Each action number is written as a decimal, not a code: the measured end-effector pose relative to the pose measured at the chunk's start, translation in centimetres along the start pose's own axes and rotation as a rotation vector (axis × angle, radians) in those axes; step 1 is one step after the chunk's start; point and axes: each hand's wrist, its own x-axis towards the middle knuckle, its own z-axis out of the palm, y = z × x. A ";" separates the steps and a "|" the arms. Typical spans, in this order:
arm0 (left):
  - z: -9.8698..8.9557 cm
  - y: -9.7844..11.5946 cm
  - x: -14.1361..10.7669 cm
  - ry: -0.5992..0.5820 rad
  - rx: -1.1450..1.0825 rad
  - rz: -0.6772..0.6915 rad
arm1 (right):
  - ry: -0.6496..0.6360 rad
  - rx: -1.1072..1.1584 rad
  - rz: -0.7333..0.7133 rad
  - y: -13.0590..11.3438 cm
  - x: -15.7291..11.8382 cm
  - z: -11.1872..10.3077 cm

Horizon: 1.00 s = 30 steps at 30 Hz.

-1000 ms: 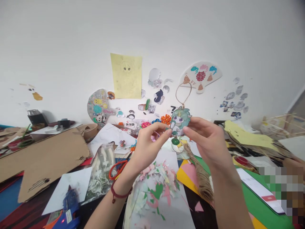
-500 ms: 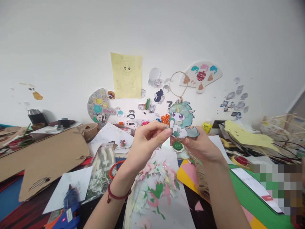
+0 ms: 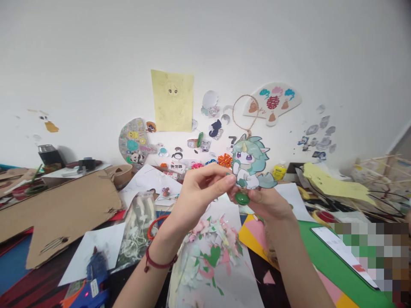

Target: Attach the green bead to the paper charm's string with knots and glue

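Note:
Between both hands stands a paper unicorn pendant (image 3: 252,164), a flat cut-out with a teal mane and purple eyes. A twine loop (image 3: 245,112) rises from its top, and a green bead (image 3: 242,199) hangs below its lower edge. My left hand (image 3: 205,190), with a red cord bracelet (image 3: 160,261) at the wrist, pinches the cut-out's left edge between thumb and fingers. My right hand (image 3: 269,203) grips the lower right part, its thumb near the bead; some of its fingers are hidden behind the cut-out.
Paper scraps (image 3: 212,256) lie on white paper below my hands. A blue glue gun (image 3: 96,273), a bag of white cord (image 3: 136,231) and cardboard (image 3: 73,214) are on the left. A phone (image 3: 345,256) rests on green paper (image 3: 305,239) at right. Drawings hang on the wall.
The unicorn pendant has shifted slightly right and turned a little, with its green bead now lower right against my right thumb. Both hands keep their hold.

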 end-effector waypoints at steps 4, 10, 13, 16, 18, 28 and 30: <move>0.0 0.1 0.0 -0.007 -0.022 0.008 | 0.000 0.027 -0.002 0.1 0.1 0.1; -0.1 0.2 0.0 0.026 -0.007 0.015 | -0.026 0.024 0.031 -0.1 0.2 0.4; -0.2 0.2 0.1 0.043 0.016 0.034 | -0.031 0.032 0.038 -0.3 0.2 0.6; -0.2 0.1 0.0 0.048 0.028 0.045 | -0.037 0.037 0.042 -0.3 0.2 0.8; -0.1 0.1 0.0 0.043 0.015 0.040 | -0.043 0.038 0.048 -0.2 0.2 0.8; -0.2 0.3 -0.1 0.044 -0.001 0.069 | -0.016 0.055 0.081 -0.5 0.4 1.3; -0.2 0.2 -0.1 0.055 0.020 0.062 | 0.006 0.050 0.085 -0.6 0.3 1.5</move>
